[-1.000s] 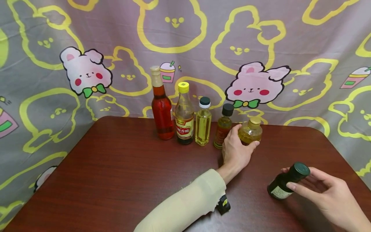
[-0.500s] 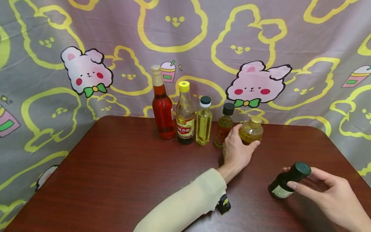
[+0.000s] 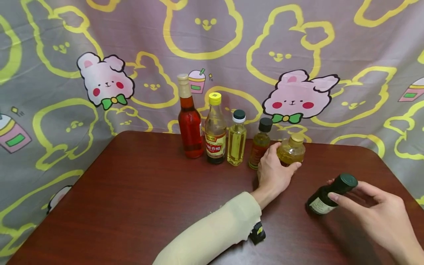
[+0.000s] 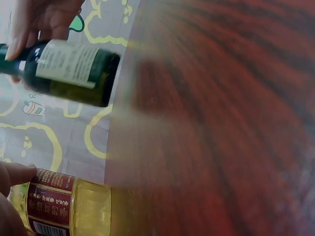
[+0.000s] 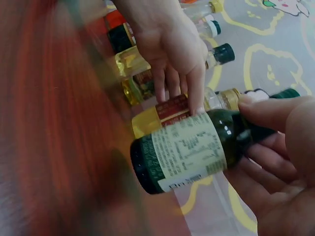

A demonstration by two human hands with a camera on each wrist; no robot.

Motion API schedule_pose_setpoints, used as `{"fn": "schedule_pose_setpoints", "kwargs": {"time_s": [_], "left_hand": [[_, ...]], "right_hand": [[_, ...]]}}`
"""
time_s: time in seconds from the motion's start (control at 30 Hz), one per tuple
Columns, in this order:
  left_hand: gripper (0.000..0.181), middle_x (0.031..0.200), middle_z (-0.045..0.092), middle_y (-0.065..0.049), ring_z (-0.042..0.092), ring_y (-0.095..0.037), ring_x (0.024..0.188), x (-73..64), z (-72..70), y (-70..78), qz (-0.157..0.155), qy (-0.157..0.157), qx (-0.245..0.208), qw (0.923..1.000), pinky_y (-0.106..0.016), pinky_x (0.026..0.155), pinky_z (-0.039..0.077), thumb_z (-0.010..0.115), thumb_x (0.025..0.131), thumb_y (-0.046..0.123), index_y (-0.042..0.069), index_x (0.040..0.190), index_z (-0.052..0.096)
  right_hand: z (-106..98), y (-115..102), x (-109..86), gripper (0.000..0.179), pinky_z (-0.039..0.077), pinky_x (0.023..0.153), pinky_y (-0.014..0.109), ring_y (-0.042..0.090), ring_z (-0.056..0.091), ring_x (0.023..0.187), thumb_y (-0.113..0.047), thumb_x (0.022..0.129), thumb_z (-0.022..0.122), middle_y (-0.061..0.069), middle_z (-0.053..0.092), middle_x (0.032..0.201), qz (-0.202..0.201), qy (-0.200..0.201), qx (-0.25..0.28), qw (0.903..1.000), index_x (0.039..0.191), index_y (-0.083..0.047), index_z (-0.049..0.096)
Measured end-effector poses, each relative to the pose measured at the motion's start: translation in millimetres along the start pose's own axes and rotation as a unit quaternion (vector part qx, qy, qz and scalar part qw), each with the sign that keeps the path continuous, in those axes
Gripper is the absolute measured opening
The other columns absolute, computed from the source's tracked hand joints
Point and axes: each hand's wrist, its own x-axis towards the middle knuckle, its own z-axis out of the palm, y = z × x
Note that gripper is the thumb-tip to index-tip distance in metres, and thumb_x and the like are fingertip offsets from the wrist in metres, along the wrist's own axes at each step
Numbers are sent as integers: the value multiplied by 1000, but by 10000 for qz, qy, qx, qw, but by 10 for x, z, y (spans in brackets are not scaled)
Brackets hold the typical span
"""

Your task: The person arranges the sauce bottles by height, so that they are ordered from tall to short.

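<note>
My left hand (image 3: 275, 171) holds a squat oil bottle (image 3: 292, 151) with a gold cap, thumb at its front and fingers at its left side. That bottle stands upright on the table, its red label (image 4: 51, 201) partly behind the hand. My right hand (image 3: 381, 208) grips a dark green glass bottle (image 5: 189, 150) by its neck between thumb and fingers. This green bottle is tilted, its cap toward the upper right in the head view, and its base is lifted off the table. A pale printed label (image 4: 68, 64) wraps its body.
Left of the gold-capped bottle, a row holds a dark-capped bottle (image 3: 259, 149), a clear yellow oil bottle (image 3: 236, 143), a yellow-capped vinegar bottle (image 3: 215, 143) and a tall red bottle (image 3: 191, 129). A patterned curtain (image 3: 149, 33) hangs behind the brown table (image 3: 132, 198).
My right hand has raised the green bottle slightly. The left hand stays on the gold-capped bottle. The head view has shifted a little, so the scene sits further right.
</note>
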Motion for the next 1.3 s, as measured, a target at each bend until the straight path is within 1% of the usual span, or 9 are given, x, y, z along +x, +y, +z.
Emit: {"fn": "schedule_pose_setpoints", "kwargs": {"time_s": [0.13,0.27,0.4,0.5,0.57,0.77,0.93,1.07,1.3], "left_hand": [[71,135,72,6,69,-16,122,-4,0,3,2,8,24,10000,-36,101,56,92,82,42,25,143,60],[71,136,72,6,69,-16,122,-4,-1,9,-2,15,48,10000,-37,102,56,92,82,43,25,143,60],[71,136,72,6,69,-16,122,-8,-2,9,-24,-19,60,10000,-37,102,57,92,82,43,25,143,60],[71,136,72,6,69,-15,122,-13,-3,11,-42,-44,66,10000,-37,101,57,92,82,44,26,143,60],[71,136,72,7,70,-15,122,-13,-5,14,-45,-50,65,10000,-37,101,57,92,82,44,26,143,60],[71,138,71,7,69,-14,122,-8,-13,22,-80,-59,56,9999,-37,102,57,92,82,44,26,143,60],[71,138,71,7,69,-14,122,-9,-7,30,-100,-44,53,9999,-37,102,57,92,82,43,26,143,60],[70,136,72,7,69,-15,122,-6,-3,40,-103,-22,38,9999,-37,103,56,92,82,43,26,142,60],[69,135,72,7,68,-15,124,-1,-13,49,-38,-31,109,9999,-37,104,55,92,82,42,25,141,61]], "right_hand": [[65,-103,174,38,44,73,2,-25,62,92,-34,88,89,-37,71,94,48,265,106,9996,119,-14,78],[156,-166,381,38,43,72,7,-18,58,92,-38,88,89,-37,66,86,104,474,21,9988,114,-13,78],[236,-171,563,40,41,68,18,-6,54,86,-44,89,86,-35,62,78,254,548,-116,9981,112,-12,77],[286,-147,663,42,41,67,21,-1,54,84,-46,90,84,-34,60,76,392,532,-106,9978,112,-11,76],[315,-128,712,45,42,68,22,0,53,85,-47,91,83,-34,59,77,539,506,-76,9972,115,-10,76],[384,-76,824,52,42,74,27,4,52,93,-50,91,82,-33,58,83,1001,402,139,9941,124,-10,74],[395,-49,872,57,44,75,25,1,51,95,-51,91,81,-34,57,87,1212,414,231,9915,131,-11,72],[387,-29,878,61,45,75,23,-1,51,97,-52,91,80,-33,57,89,1276,366,259,9908,134,-11,70],[380,-3,879,63,45,75,23,0,52,97,-54,92,79,-31,57,91,1231,259,200,9919,136,-11,69]]}}
